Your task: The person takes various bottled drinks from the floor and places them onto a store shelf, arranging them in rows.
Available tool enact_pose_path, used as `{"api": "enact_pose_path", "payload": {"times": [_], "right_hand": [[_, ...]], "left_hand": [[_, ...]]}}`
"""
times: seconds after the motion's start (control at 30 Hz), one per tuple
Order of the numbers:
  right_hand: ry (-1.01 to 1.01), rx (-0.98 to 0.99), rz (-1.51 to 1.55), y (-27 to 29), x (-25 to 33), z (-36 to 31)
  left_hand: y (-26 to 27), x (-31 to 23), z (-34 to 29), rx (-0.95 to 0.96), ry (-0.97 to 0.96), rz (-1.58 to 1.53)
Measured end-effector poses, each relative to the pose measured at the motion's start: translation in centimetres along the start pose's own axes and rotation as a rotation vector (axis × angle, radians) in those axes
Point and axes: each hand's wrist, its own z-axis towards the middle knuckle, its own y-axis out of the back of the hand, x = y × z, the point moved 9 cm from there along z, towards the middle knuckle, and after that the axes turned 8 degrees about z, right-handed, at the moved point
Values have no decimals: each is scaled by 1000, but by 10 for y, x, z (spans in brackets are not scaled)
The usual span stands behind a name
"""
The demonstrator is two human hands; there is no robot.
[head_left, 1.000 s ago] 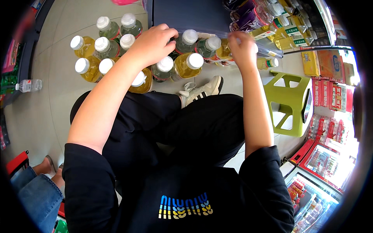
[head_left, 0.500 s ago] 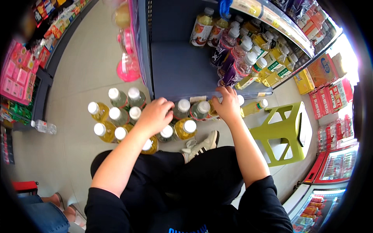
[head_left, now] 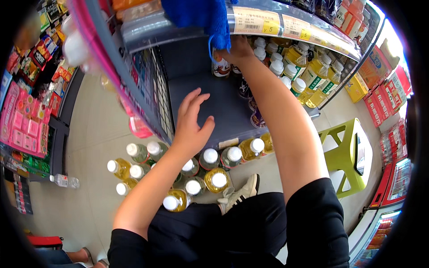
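Observation:
My left hand (head_left: pixel 195 121) hovers over the dark lower shelf (head_left: pixel 190 98), fingers spread and holding nothing. Deep in that shelf, my right hand (head_left: pixel 239 50) is beside a bottle with a white picture label (head_left: pixel 220 67), under the hanging blue cloth (head_left: pixel 192 18). Cloth and shelf edge partly hide its fingers, so its grip cannot be made out. Right of that arm stand white-capped bottles of yellow drink (head_left: pixel 315 78); purple-labelled bottles (head_left: pixel 257 118) are partly behind the arm. On the floor before the shelf are several white-capped bottles (head_left: pixel 216 180), some yellow, some greenish.
An upper shelf edge with price tags (head_left: pixel 257 22) overhangs the opening. A wire-mesh side panel (head_left: pixel 163 89) bounds it at left. At right is a green stool (head_left: pixel 342 152); my shoe (head_left: pixel 241 194) is near the floor bottles. A clear bottle (head_left: pixel 65 181) lies at far left.
Both hands have left the shelf's front edge. My right hand has reached forward to the back of the shelf; my left has risen over the shelf board. The view has shifted closer to the shelf.

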Motion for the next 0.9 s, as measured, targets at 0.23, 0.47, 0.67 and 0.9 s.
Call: {"api": "enact_pose_path", "payload": {"times": [0.23, 0.47, 0.67, 0.9], "right_hand": [[-22, 186, -337, -46, -16, 23], [-26, 61, -126, -21, -9, 37], [252, 228, -214, -30, 23, 38], [340, 309, -24, -38, 71, -44]], "left_hand": [[-36, 35, 40, -236, -71, 90], [-62, 76, 74, -281, 35, 136], [-66, 91, 100, -287, 57, 133], [-95, 103, 128, -64, 147, -247]]}}
